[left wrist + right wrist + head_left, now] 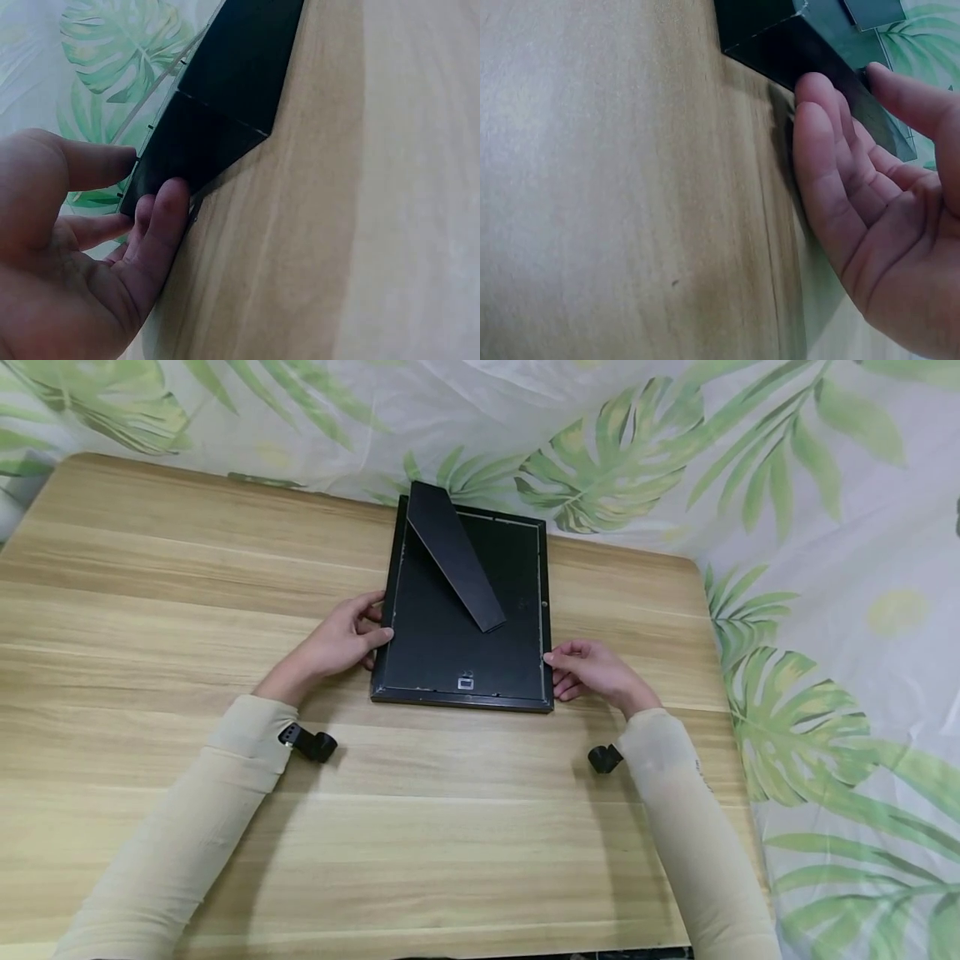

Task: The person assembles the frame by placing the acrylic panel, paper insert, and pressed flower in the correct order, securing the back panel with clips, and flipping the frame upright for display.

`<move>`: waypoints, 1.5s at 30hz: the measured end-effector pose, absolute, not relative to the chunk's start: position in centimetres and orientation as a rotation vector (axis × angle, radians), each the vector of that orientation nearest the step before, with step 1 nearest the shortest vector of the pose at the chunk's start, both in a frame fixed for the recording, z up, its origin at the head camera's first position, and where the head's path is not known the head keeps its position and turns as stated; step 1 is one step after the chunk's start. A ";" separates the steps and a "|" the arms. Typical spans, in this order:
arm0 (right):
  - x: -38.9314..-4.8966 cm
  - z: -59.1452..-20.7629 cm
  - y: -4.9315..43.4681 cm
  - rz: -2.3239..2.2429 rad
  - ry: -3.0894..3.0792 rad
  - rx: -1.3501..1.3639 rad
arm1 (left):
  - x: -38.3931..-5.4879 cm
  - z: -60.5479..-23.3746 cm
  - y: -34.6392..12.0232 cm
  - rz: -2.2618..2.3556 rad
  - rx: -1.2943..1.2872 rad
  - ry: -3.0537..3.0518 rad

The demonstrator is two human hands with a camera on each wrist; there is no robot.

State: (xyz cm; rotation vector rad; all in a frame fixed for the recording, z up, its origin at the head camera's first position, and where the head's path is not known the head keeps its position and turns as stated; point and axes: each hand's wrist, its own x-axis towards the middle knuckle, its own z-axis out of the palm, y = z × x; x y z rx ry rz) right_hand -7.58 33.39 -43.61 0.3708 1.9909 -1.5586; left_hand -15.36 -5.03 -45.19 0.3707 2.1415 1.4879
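A black picture frame [435, 647] lies back side up at the far part of the table, its stand leg [457, 556] slanting across the back panel. My left hand [341, 639] grips the left edge, thumb on top and fingers along the side. On the opposite edge, lower down, my right hand [588, 672] pinches the frame between thumb and fingers. The left wrist view shows the frame's black side [232, 75] with the fingers against it. In the right wrist view the frame's corner [765, 45] sits just past my fingertips. The front of the frame is hidden.
The wood-grain table [450, 843] spreads around the frame. A leaf-patterned cloth [825, 710] hangs behind and along the right side. Black straps with small devices [311, 743] sit at both wrists.
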 end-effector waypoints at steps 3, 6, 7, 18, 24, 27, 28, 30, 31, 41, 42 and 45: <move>-7.6 -43.6 33.3 -1.555 1.982 0.382 | -15.3 -45.0 -5.1 1.481 0.350 2.142; -7.6 -43.6 33.3 -1.555 1.979 0.390 | -15.3 -44.8 -5.1 1.468 0.335 2.153; -7.6 -43.6 33.3 -1.556 1.980 0.393 | -15.3 -44.8 -5.2 1.465 0.334 2.156; -7.9 -44.4 32.9 -1.570 1.996 0.405 | -15.1 -45.1 -6.0 1.485 0.312 2.149; -7.7 -44.5 33.5 -1.528 1.994 0.326 | -15.0 -45.9 -6.0 1.575 0.269 2.119; -7.8 -44.1 34.1 -1.441 2.019 0.261 | -15.1 -46.3 -5.7 1.606 0.249 2.124; -7.9 -44.0 34.3 -1.415 2.030 0.241 | -15.2 -46.4 -5.6 1.608 0.242 2.126; -8.2 -43.8 34.8 -1.408 2.058 0.229 | -15.3 -46.6 -5.4 1.600 0.237 2.130; -8.5 -43.7 34.9 -1.441 2.072 0.249 | -15.3 -46.6 -5.3 1.595 0.237 2.130; -11.7 -44.8 33.6 -1.683 2.264 0.394 | -15.4 -46.5 -4.5 1.598 0.252 2.094; -11.9 -44.8 33.5 -1.645 2.297 0.384 | -15.4 -46.5 -4.4 1.598 0.250 2.099; -12.2 -44.7 33.5 -1.571 2.363 0.373 | -15.4 -46.2 -3.9 1.583 0.245 2.123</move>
